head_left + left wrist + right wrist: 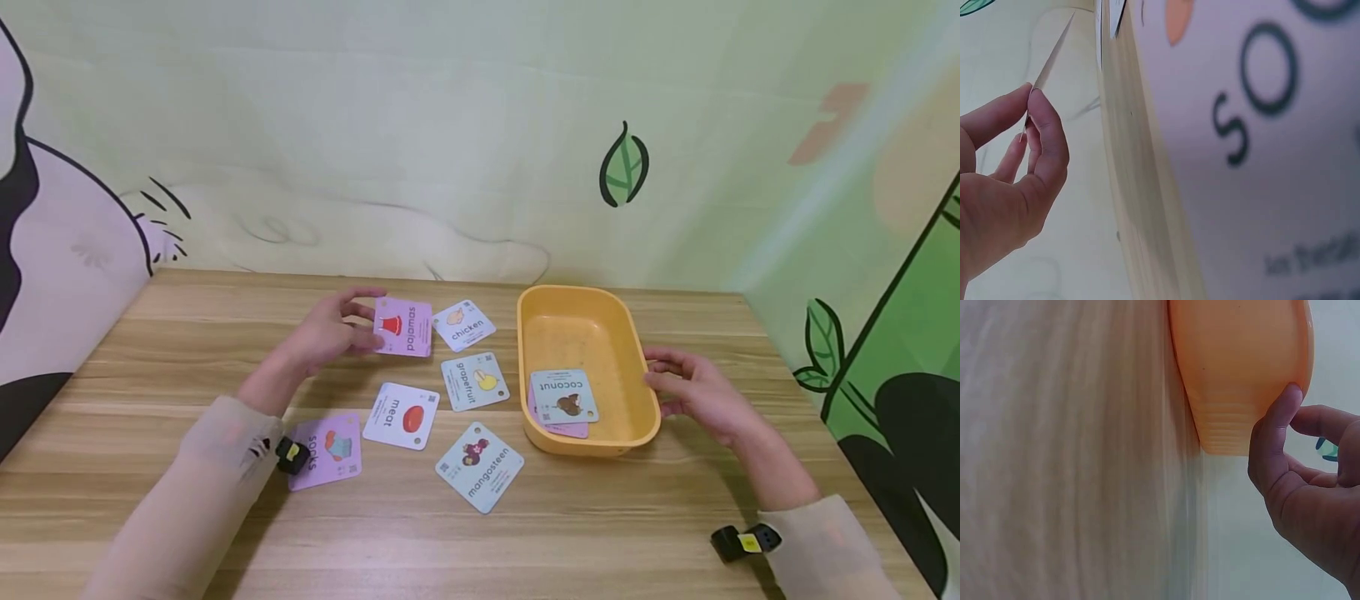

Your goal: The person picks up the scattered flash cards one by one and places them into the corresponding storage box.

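My left hand (330, 332) pinches a purple pajamas card (408, 327) by its left edge. In the left wrist view, thumb and fingers meet on the card (1052, 55), seen edge-on and raised. At the right, my right hand (693, 390) touches the outer side of a yellow plastic bin (648, 367). The thumb (1279, 419) rests by the rim in the right wrist view, with the fingers loosely bent. Inside the bin, a blue coconut card (558, 392) overlaps a purple card (570, 430). A chicken card (465, 325) lies just right of the pajamas card.
On the wooden table (600, 517) lie a grapefruit card (475, 382), a meat card (390, 408), a mangosteen card (487, 483) and a purple socks card (341, 446) by the left wrist. A painted wall covering (450, 150) rises behind the table's back edge.
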Motion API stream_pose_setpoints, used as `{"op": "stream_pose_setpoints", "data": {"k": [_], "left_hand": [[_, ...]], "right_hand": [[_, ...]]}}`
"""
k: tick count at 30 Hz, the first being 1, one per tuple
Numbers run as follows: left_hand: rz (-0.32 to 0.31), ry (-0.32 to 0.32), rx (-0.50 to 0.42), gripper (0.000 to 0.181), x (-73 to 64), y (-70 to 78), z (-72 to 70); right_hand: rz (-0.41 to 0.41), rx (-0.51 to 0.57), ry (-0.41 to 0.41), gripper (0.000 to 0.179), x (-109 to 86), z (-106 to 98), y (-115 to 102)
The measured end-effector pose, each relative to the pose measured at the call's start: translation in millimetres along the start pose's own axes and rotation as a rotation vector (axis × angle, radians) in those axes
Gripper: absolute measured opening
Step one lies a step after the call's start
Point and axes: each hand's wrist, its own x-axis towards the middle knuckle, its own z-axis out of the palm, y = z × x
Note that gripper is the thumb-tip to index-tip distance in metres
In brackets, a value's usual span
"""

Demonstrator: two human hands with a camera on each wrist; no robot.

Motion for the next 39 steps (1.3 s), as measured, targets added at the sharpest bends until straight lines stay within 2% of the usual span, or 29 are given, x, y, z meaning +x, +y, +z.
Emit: {"op": "stream_pose_setpoints", "data": {"k": [5,15,23,30,39], "left_hand": [[0.019,0.001,-0.059,0.078,-1.8,1.5,4.3],[0.088,-0.071,-0.111,0.074,-6.7,9.0,19.9],[0.115,-0.125,-0.143,0.072,-10.4,14.1,37.5],[0.115,-0.174,-0.169,0.073,-17.9,22.0,56.2],[0.103,-0.187,-0.237,0.074,-24.2,32.1,78.7]], "right_hand": [[0.0,0.008,0.001,0.055,-0.3,0,0],[0.002,0.008,-0.002,0.056,-1.0,0,0],[-0.002,0.01,-0.005,0.056,-0.3,-1,1],[-0.002,0.007,-0.011,0.057,0.1,-1,2],[-0.005,0.001,-0.009,0.057,0.7,-1,2]]}}
